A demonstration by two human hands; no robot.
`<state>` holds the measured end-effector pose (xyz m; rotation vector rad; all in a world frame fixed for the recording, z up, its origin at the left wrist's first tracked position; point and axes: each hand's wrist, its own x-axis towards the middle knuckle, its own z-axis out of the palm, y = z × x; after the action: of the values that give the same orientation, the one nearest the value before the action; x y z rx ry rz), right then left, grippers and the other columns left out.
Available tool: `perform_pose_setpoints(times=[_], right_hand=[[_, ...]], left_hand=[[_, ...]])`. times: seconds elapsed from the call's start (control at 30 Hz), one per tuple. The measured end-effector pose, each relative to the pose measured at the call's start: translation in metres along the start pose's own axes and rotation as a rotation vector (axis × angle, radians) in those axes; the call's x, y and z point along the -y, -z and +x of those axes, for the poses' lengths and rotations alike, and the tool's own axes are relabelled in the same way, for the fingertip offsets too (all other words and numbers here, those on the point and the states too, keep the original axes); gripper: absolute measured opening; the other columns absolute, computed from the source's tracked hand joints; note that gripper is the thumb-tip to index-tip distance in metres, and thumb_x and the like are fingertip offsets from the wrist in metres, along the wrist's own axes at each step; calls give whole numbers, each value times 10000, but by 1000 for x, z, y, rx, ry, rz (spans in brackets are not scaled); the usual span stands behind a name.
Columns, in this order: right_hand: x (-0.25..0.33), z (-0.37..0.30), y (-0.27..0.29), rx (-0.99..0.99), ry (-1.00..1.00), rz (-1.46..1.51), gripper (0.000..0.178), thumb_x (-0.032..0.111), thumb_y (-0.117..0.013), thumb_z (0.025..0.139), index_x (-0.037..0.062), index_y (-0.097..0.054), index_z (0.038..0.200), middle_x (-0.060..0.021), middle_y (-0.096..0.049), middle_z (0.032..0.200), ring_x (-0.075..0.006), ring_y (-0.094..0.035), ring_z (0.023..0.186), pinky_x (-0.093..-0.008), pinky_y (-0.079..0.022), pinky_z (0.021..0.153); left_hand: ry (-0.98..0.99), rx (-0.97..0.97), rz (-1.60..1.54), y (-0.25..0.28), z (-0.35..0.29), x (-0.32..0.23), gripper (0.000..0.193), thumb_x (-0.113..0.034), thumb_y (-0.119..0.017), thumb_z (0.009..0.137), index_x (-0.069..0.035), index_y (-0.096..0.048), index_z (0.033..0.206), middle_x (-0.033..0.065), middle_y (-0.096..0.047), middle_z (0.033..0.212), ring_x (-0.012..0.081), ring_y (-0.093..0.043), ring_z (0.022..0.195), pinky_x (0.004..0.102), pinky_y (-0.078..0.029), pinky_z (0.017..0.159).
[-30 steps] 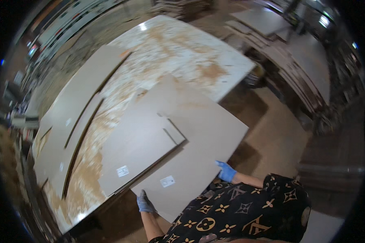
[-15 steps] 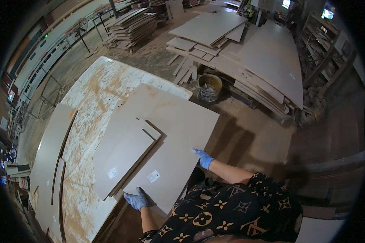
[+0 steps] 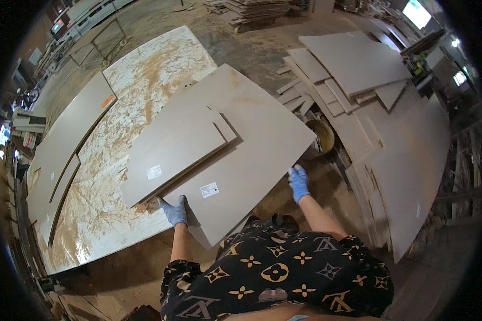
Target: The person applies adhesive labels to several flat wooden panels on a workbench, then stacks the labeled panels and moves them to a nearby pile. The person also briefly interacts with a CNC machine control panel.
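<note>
I note the large board (image 3: 257,155) at the centre of the frame, with a smaller board (image 3: 179,142) overlapping its upper left face. The large board extends past the white table (image 3: 150,107). Its right corner appears just beside the bucket (image 3: 322,142); its lower corner comes near the patterned shirt (image 3: 273,273).

Open room: a sawdust-covered lane of tabletop runs between the smaller board and the long panel (image 3: 64,128) at the left of the frame. On the right, a strip of floor (image 3: 326,211) lies between the large board and the stacked panels (image 3: 359,64), narrowing upward towards the bucket.

I find the left hand (image 3: 174,211), gloved in blue, at the large board's lower left edge, thumb spread from the fingers. I cannot tell whether the fingers close beneath the board. The right hand (image 3: 300,183) is just outside the right edge, fingers extended and grasping nothing that I can see.

Against the frame half a second earlier, the right hand has come away from the edge it was touching; the left remains at its edge. The two boards keep their overlap. My view has turned, bringing the stacked panels lower and larger at the right.
</note>
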<state>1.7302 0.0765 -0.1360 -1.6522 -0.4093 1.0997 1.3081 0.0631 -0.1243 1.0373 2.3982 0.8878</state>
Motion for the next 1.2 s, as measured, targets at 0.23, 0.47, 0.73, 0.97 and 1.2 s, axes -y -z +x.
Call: perform_pose_setpoints(times=[0.23,0.47,0.73,0.97,1.2], right_hand=[[63,152,-18,263,-390,314,615,293,-672,777,78,-406,1289,-106,-445,1301,-260,-434,1165,-394,-368,971],[132,287,-35,548,-557,325,481,283,-636,813,76,-470,1214,-117,-511,1225,-294,-489,1109,-458,-420,918],[190,375,-100,690,-692,276,484,294,-585,849,65,-427,1245,-160,-489,1235,-328,-494,1102,-500,-438,891],[193,441,-170,955,-828,259,538,278,-629,810,70,-417,1259,-152,-475,1254,-341,-460,1128,-493,-374,961],[197,456,-232,967,-557,146,593,433,-526,848,28,-404,1264,-132,-458,1272,-326,-439,1147,-437,-361,976]], left_hand=[[164,-108,-184,-42,-18,-19,928,-267,-750,666,67,-215,1347,196,-277,1398,281,-284,1289,316,-215,1070],[288,-258,-213,-125,-58,-77,865,-201,-757,666,89,-268,1319,206,-318,1374,269,-316,1268,305,-225,1063],[387,-397,-392,-174,-62,-131,825,-63,-761,638,72,-309,1316,181,-384,1332,244,-437,1143,320,-353,976],[591,-399,-615,-196,-41,-146,847,-135,-729,675,75,-237,1331,199,-349,1344,285,-407,1165,353,-346,989],[555,-451,-294,-201,-36,-138,752,-276,-759,641,99,-436,1208,234,-481,1225,305,-456,1147,337,-358,958]])
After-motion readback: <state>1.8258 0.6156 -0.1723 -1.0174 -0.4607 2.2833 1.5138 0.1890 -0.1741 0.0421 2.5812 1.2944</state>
